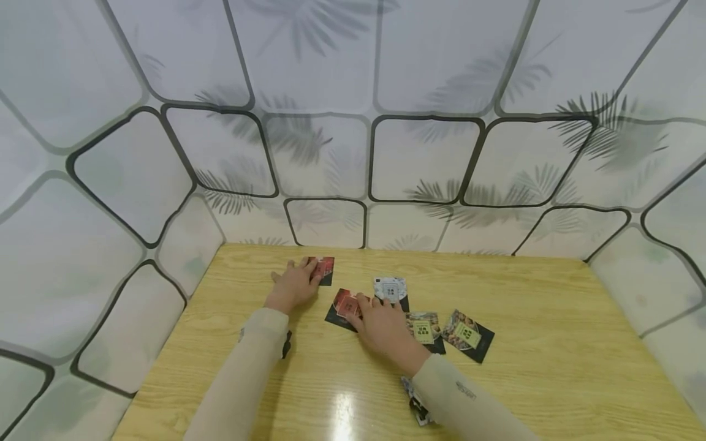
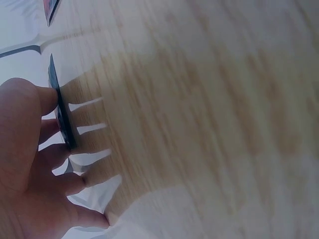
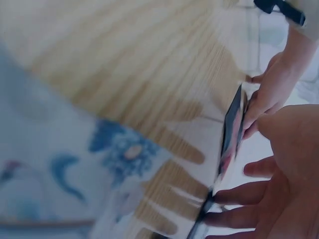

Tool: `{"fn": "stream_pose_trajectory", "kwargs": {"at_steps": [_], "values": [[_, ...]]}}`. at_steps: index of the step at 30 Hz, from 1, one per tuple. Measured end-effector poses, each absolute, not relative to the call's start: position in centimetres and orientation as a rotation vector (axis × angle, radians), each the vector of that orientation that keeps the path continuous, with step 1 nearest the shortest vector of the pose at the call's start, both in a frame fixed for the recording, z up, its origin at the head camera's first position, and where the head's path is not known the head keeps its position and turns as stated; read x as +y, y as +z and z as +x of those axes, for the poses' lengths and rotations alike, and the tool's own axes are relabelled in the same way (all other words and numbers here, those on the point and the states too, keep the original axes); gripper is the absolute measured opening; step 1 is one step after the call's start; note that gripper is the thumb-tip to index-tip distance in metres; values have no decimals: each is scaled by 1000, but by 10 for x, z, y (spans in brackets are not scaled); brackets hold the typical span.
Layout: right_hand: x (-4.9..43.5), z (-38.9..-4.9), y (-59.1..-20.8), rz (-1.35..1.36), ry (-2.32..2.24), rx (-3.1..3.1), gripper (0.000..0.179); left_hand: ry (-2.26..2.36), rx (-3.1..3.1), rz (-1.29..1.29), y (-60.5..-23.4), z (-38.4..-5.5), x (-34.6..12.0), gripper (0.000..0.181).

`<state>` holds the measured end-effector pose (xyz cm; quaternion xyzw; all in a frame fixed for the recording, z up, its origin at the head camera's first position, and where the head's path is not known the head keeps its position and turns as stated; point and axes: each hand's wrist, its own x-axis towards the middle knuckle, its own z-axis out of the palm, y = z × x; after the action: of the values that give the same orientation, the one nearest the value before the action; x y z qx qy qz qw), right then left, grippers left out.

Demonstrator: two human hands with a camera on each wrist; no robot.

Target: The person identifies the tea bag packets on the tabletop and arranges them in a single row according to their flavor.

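Note:
My left hand [image 1: 295, 285], fingers spread and fairly straight, rests on a flat red-and-black printed packet [image 1: 325, 271] near the table's back edge. In the left wrist view the thin dark edge of that packet [image 2: 64, 117] lies under the thumb and fingers. With fingers extended, my right hand [image 1: 386, 324] reaches over a second red-and-black packet [image 1: 347, 306], its thumb at that packet's right side. Its fingertips touch the lower part of a white-and-black packet [image 1: 390, 288]. Beside this hand lies a packet with a yellow-green label [image 1: 423, 331], partly covered by it.
Another yellow-green-labelled packet [image 1: 469, 335] lies tilted to the right. Below the right forearm a grey-and-black patterned item [image 1: 416, 401] is partly hidden by the sleeve. The wooden table [image 1: 551, 367] meets patterned fabric walls [image 1: 425, 159] at the back and sides.

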<state>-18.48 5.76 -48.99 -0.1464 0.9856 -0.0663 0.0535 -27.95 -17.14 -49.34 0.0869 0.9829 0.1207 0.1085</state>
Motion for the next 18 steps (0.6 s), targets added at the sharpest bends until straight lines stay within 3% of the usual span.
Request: {"fn": "stream_pose_trajectory", "kwargs": {"at_steps": [5, 9, 18], "values": [[57, -172, -484, -387, -193, 2981, 65, 354, 2898, 239, -493, -281, -173, 60], [56, -170, -480, -493, -206, 2984, 64, 348, 2904, 238, -493, -282, -173, 60], [58, -192, -497, -713, -258, 2967, 60, 362, 2908, 248, -498, -281, -172, 60]]}}
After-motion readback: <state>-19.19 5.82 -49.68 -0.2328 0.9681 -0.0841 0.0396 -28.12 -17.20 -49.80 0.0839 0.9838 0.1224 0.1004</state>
